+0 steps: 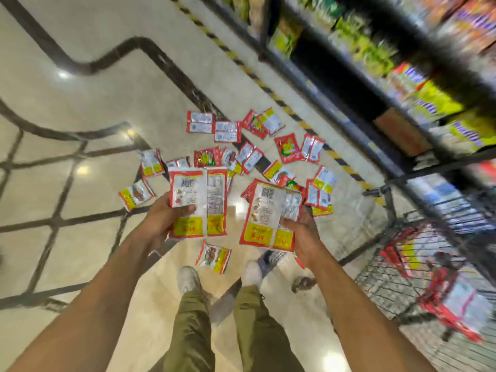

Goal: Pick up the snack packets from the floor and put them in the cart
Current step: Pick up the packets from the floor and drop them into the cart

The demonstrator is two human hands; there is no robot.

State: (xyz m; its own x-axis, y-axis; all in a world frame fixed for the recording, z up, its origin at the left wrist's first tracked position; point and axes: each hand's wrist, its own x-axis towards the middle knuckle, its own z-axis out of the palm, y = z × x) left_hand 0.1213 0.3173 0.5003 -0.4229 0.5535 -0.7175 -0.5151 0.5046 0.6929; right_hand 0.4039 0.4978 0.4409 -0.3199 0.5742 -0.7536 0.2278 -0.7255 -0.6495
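Note:
My left hand (163, 221) grips a red, white and yellow snack packet (200, 202), held back side up above the floor. In my right hand (302, 232) is a second packet of the same kind (268, 216), also back side up, with more red packet edges showing behind it. Several more packets (228, 131) lie scattered on the tiled floor ahead of me. One packet (213, 256) lies just in front of my shoes. The wire shopping cart (418, 267) with red trim stands at my right, and packets show inside it.
Store shelves (389, 63) full of goods run along the right side, behind a yellow-black floor stripe (241, 65). My white shoes (189, 279) and olive trousers are below my hands. Cream floor with dark inlay lines (67, 167) stretches to the left.

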